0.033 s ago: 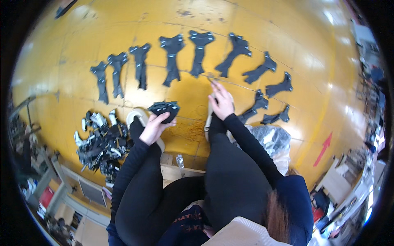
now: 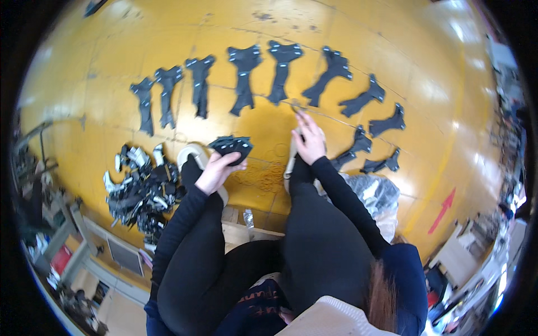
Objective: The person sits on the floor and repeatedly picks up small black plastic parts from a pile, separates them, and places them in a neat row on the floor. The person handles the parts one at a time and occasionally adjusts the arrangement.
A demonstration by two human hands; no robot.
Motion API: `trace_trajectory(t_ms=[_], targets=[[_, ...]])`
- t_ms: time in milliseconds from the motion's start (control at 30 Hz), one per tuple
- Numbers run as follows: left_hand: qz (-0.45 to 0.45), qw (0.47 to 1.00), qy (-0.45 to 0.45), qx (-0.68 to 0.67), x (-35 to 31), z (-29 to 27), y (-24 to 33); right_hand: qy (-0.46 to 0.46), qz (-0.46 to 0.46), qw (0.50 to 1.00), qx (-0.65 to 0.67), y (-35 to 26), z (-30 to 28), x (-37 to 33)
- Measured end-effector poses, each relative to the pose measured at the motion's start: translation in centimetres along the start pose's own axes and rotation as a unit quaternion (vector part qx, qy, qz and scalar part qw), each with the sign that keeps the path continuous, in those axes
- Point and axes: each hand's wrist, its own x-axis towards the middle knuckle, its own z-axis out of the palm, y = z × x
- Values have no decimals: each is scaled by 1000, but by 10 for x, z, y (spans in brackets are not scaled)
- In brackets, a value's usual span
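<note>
My left hand [image 2: 216, 173] is closed round a compact stack of black fabric pieces [image 2: 232, 147] with small white marks, held above the floor near my left shoe. My right hand [image 2: 311, 143] reaches forward above my right shoe with its fingers close together. A small dark thing [image 2: 297, 108] shows at its fingertips, too blurred to name. Beyond both hands, several black fabric pieces [image 2: 244, 78], wide at one end and narrow along the rest, lie in an arc of separate bundles on the yellow floor. Another bundle [image 2: 353, 148] lies right of my right hand, partly behind my forearm.
A heap of black and white pieces [image 2: 145, 196] lies left of my left shoe. Thin yellowish loops [image 2: 260, 176] are scattered on the floor between my feet. Right of my right leg sits a clear plastic bag [image 2: 372, 196]. A red arrow [image 2: 443, 210] marks the floor farther right.
The whole scene has shifted slightly to the right in view. Both hands keep nearly the same pose, and the stack stays in my left hand.
</note>
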Motion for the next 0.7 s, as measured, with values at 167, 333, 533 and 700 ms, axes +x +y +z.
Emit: trace_trajectory(t_ms=[167, 333, 533, 700], targets=[[8, 1000, -20, -10, 0, 4, 1, -11, 23, 999, -20, 2, 3, 1], [10, 999, -10, 34, 7, 3, 5, -14, 55, 998, -15, 3, 8, 9], [35, 999, -2, -29, 4, 2, 4, -52, 131, 959, 247, -9, 27, 38], [92, 993, 58, -42, 1, 1, 16, -137, 134, 894, 405, -38, 67, 105]])
